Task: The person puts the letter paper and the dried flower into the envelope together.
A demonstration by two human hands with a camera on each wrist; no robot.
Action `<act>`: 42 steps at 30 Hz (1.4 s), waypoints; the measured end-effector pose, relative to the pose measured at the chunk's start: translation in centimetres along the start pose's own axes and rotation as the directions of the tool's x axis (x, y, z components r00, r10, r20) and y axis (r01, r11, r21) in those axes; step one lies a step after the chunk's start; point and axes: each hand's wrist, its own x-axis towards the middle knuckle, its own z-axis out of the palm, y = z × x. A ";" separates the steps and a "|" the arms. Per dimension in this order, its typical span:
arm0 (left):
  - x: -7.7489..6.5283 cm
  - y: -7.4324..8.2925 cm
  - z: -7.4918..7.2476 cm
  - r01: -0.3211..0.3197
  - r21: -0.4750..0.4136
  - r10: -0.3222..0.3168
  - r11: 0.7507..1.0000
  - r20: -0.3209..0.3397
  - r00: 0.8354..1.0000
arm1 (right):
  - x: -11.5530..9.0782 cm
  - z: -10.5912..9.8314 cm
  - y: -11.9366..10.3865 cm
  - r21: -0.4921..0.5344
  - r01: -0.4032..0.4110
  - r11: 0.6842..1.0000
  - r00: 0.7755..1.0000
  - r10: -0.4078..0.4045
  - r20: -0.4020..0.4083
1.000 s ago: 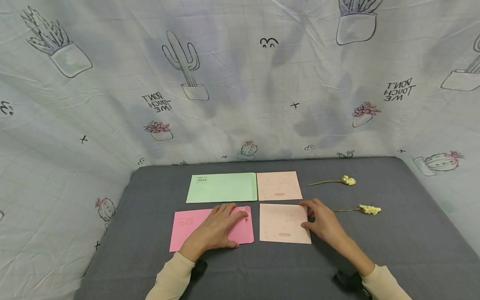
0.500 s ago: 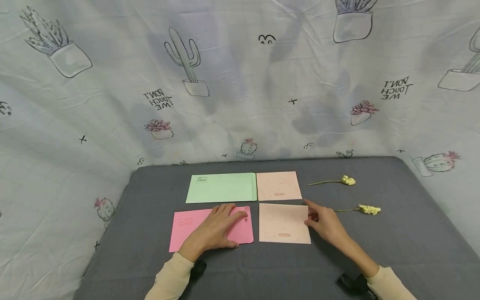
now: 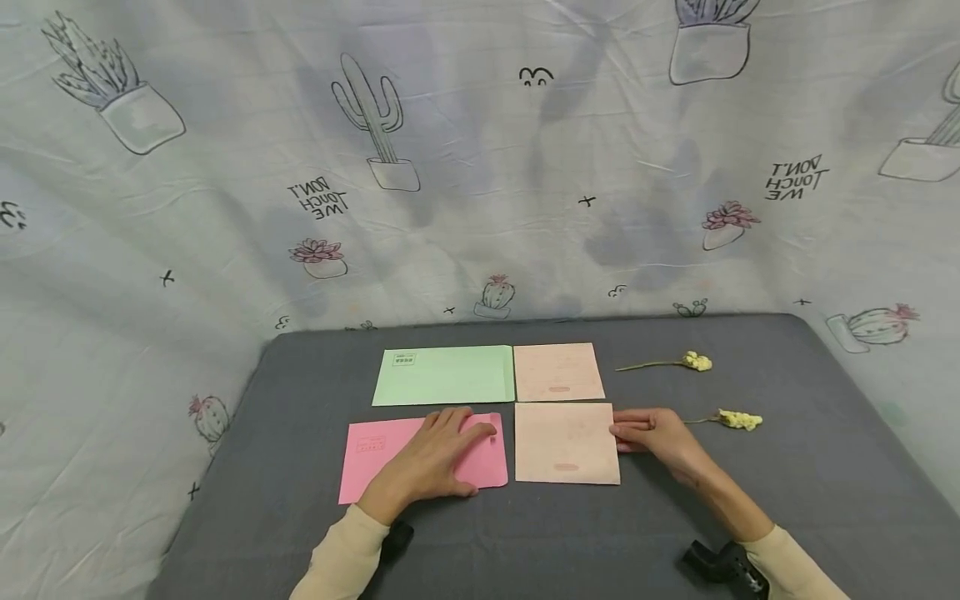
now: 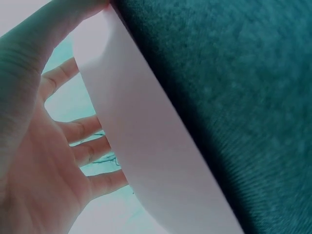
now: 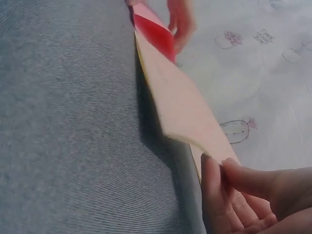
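Observation:
My left hand (image 3: 427,462) spans the pink envelope (image 3: 367,458), its thumb on the near edge and its fingers on the far edge. In the right wrist view the red inside of the envelope's mouth (image 5: 153,34) gapes on the side toward the card. With thumb and fingers, my right hand (image 3: 667,442) pinches the right edge of the near peach card (image 3: 566,442). That card stands tilted a little off the table in the right wrist view, its left edge close beside the envelope's mouth. The left wrist view shows the envelope against my spread fingers (image 4: 97,148).
Behind these lie a green envelope (image 3: 442,375) and a second peach card (image 3: 558,372), side by side. Two yellow dried flower stems lie at the right, one far (image 3: 696,361) and one nearer (image 3: 738,419). Patterned cloth (image 3: 465,167) hangs behind the grey table (image 3: 525,542).
My right hand has shifted its hold from the card's upper right corner to the middle of its right edge. The card has slid slightly left and away. My left hand has stayed put.

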 end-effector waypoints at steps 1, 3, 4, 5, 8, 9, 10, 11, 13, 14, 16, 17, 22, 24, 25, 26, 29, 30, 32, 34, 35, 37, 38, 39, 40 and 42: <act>0.0 0.0 0.0 -0.003 0.001 0.003 1.000 -0.004 1.000 | 0.1 0.0 0.0 0.022 -0.011 1.000 1.000 0.011 0.000; 0.1 0.0 0.0 -0.004 0.001 0.004 1.000 -0.006 1.000 | 0.2 -0.1 0.0 0.051 -0.022 0.998 1.000 0.021 0.005; 0.1 0.0 0.0 -0.005 0.003 0.005 1.000 -0.006 1.000 | 0.3 -0.1 0.0 0.063 -0.022 0.998 1.000 0.021 0.012; 0.1 0.0 0.0 -0.002 0.003 0.002 1.000 -0.003 1.000 | 0.4 -0.1 0.1 0.070 -0.023 0.997 1.000 0.022 0.015; 0.1 0.0 0.0 0.003 0.002 -0.003 1.000 0.004 1.000 | 0.6 0.2 0.2 0.078 -0.024 0.997 0.999 0.021 0.033; 0.1 0.0 0.0 0.003 0.002 -0.003 1.000 0.005 1.000 | 0.6 0.4 0.2 0.083 -0.028 0.996 0.999 0.025 0.037; 0.1 0.0 0.0 0.003 0.001 -0.003 1.000 0.005 1.000 | 0.7 0.6 0.2 0.083 -0.026 0.996 0.999 0.023 0.044; 0.1 0.0 0.0 0.004 0.001 -0.004 1.000 0.007 1.000 | 0.8 0.8 0.1 0.085 -0.028 0.996 0.999 0.024 0.045; 0.1 0.0 0.0 0.004 -0.001 -0.004 1.000 0.007 1.000 | 0.8 1.0 0.1 0.083 -0.024 0.996 0.998 0.019 0.059; 0.1 0.0 0.0 0.002 -0.002 -0.002 1.000 0.006 1.000 | 0.9 1.1 0.1 0.080 -0.017 0.997 0.997 0.011 0.070; 0.1 0.0 0.0 0.000 0.000 0.000 1.000 0.003 1.000 | 1.0 1.4 0.1 0.077 -0.001 0.997 0.996 -0.006 0.089; 0.2 0.0 0.0 -0.003 0.000 0.003 1.000 -0.002 1.000 | 1.0 1.4 0.1 0.075 0.007 0.997 0.995 -0.014 0.096; 0.1 0.0 0.2 -0.016 0.012 0.016 1.000 -0.026 1.000 | 1.2 1.8 0.2 0.059 0.041 0.997 0.990 -0.048 0.135; 0.2 0.0 0.2 -0.013 0.013 0.014 1.000 -0.028 1.000 | 1.3 2.0 0.2 0.057 0.041 0.998 0.989 -0.049 0.137; 0.2 0.0 0.2 -0.012 0.011 0.012 1.000 -0.026 1.000 | 1.3 2.1 0.2 0.056 0.040 0.998 0.989 -0.047 0.137; 0.2 0.0 0.2 -0.010 0.009 0.010 1.000 -0.025 1.000 | 1.3 2.2 0.1 0.054 0.042 0.998 0.989 -0.049 0.137; 0.2 0.1 0.1 -0.009 0.008 0.009 1.000 -0.018 1.000 | 1.5 2.3 0.2 0.052 0.033 0.998 0.992 -0.039 0.121; 0.2 0.1 0.2 -0.009 0.010 0.010 1.000 -0.017 1.000 | 1.5 2.3 0.2 0.051 0.030 0.998 0.993 -0.036 0.116; 0.2 0.0 0.2 -0.010 0.019 0.011 1.000 -0.017 1.000 | 1.5 2.3 0.2 0.047 0.032 0.998 0.993 -0.037 0.114; 0.2 0.0 0.3 -0.011 0.025 0.012 1.000 -0.018 1.000 | 1.6 2.3 0.2 0.050 0.035 0.998 0.992 -0.041 0.116; 0.2 0.0 0.3 -0.012 0.026 0.012 1.000 -0.018 1.000 | 1.6 2.3 0.2 0.053 0.035 0.998 0.992 -0.041 0.117; 0.2 0.0 0.3 -0.010 0.026 0.011 1.000 -0.014 1.000 | 1.6 2.3 0.2 0.054 0.041 0.998 0.991 -0.047 0.125; 0.2 0.0 0.3 -0.008 0.023 0.008 1.000 -0.011 1.000 | 1.6 2.3 0.2 0.055 0.042 0.998 0.991 -0.048 0.127; 0.2 0.0 0.2 -0.007 0.022 0.007 1.000 -0.008 1.000 | 1.6 2.4 0.2 0.055 0.043 0.998 0.991 -0.050 0.128; 0.2 0.0 0.2 -0.005 0.019 0.005 1.000 -0.003 1.000 | 1.7 2.4 0.1 0.056 0.039 0.998 0.991 -0.046 0.124; 0.2 0.0 0.1 -0.003 0.018 0.003 1.000 0.004 1.000 | 1.7 2.5 0.1 0.051 0.037 0.998 0.992 -0.043 0.122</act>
